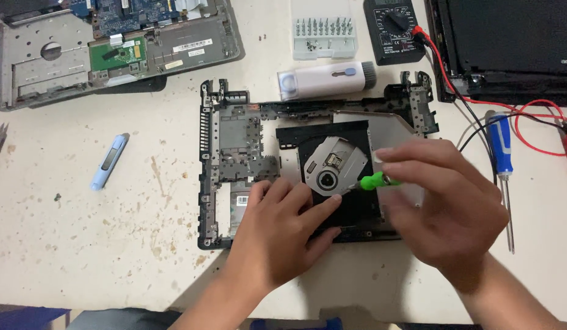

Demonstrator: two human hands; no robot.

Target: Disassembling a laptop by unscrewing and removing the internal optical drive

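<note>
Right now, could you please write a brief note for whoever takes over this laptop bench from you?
Left hand presses flat on the optical drive, which sits in the stripped laptop base frame. Right hand holds a green-handled screwdriver, tip towards the drive's hub. Blue screwdriver lies right of the frame; bit set and multimeter lie above. Done: frame stripped bare. Left: drive still seated in the frame.

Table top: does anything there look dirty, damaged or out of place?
Yes. The pale table is marked with brown stains and specks, thickest left of the laptop base frame. The multimeter leads trail loose across the right side, past the blue screwdriver. Nothing looks spilled or broken.
</note>
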